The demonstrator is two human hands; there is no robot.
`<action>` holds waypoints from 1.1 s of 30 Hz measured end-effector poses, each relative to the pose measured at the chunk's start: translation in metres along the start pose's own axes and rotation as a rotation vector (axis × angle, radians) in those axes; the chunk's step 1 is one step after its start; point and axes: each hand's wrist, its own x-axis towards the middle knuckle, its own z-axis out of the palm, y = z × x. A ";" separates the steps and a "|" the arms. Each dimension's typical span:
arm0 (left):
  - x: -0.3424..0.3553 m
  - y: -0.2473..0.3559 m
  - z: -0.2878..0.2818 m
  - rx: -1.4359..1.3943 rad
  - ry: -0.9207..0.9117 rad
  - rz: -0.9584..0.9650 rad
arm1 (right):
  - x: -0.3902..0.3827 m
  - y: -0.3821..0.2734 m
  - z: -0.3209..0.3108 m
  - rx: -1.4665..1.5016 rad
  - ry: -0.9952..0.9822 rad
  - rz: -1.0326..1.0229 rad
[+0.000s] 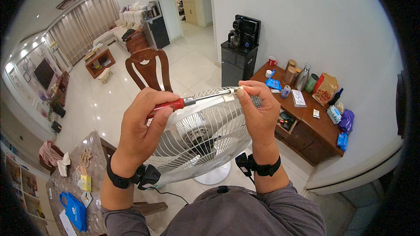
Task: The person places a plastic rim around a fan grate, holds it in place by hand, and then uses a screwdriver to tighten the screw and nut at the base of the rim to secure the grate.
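Observation:
My left hand [146, 120] is closed round the red handle of a screwdriver [177, 104]. Its metal shaft points right, along the top rim of a white fan [203, 122]. At the shaft's tip, my right hand [259, 107] pinches a small pale piece at the fan's rim beside a white clip [228, 97]. Thumb and forefinger hide most of that piece. The fan's wire grille faces up toward me, with a dark hub visible through the wires. Below it, a round white base [213, 175] stands on the floor.
A wooden chair [151, 67] stands behind the fan. At right, a brown cabinet [302, 122] carries jars, bags and a red mug, near a black water dispenser [239, 57]. On the left, a table [83, 153] holds a blue bag [74, 209]. A black cord [173, 193] hangs below.

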 end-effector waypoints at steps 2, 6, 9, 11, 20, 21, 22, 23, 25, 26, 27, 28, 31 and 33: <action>0.000 -0.002 0.001 0.076 0.018 0.066 | 0.000 -0.003 0.001 -0.013 0.000 0.009; -0.003 -0.004 0.000 0.026 0.024 0.015 | -0.001 -0.002 0.001 -0.005 0.016 -0.001; -0.004 -0.003 -0.002 -0.004 -0.036 -0.028 | 0.000 -0.003 0.001 -0.003 0.014 0.004; -0.002 -0.002 0.001 -0.025 -0.039 -0.056 | -0.001 0.001 -0.001 -0.018 0.025 0.011; -0.003 0.009 0.005 0.062 0.056 -0.119 | -0.001 -0.002 0.001 -0.012 0.026 0.010; -0.001 0.016 0.001 0.108 0.019 -0.111 | -0.002 -0.002 0.001 -0.010 0.027 0.011; 0.001 0.020 0.000 0.152 -0.018 -0.103 | -0.002 -0.001 0.001 -0.010 0.032 0.012; 0.001 0.016 0.000 0.153 -0.019 -0.102 | -0.002 -0.001 0.000 -0.010 0.037 0.013; -0.001 0.006 -0.001 0.208 -0.050 -0.014 | -0.002 -0.001 0.000 -0.013 0.038 0.003; -0.001 0.008 0.000 0.209 -0.050 -0.012 | -0.002 -0.002 0.000 -0.018 0.037 -0.005; 0.000 0.010 0.000 0.218 -0.044 -0.008 | -0.002 -0.002 0.000 -0.016 0.037 -0.005; 0.000 0.011 0.000 0.226 -0.037 -0.003 | -0.001 -0.003 0.000 -0.015 0.032 -0.007; -0.001 0.003 0.001 0.208 -0.011 0.098 | -0.002 -0.002 -0.002 -0.019 0.019 -0.022; -0.001 0.001 0.000 0.228 -0.012 0.140 | -0.002 -0.002 -0.002 -0.021 0.009 -0.034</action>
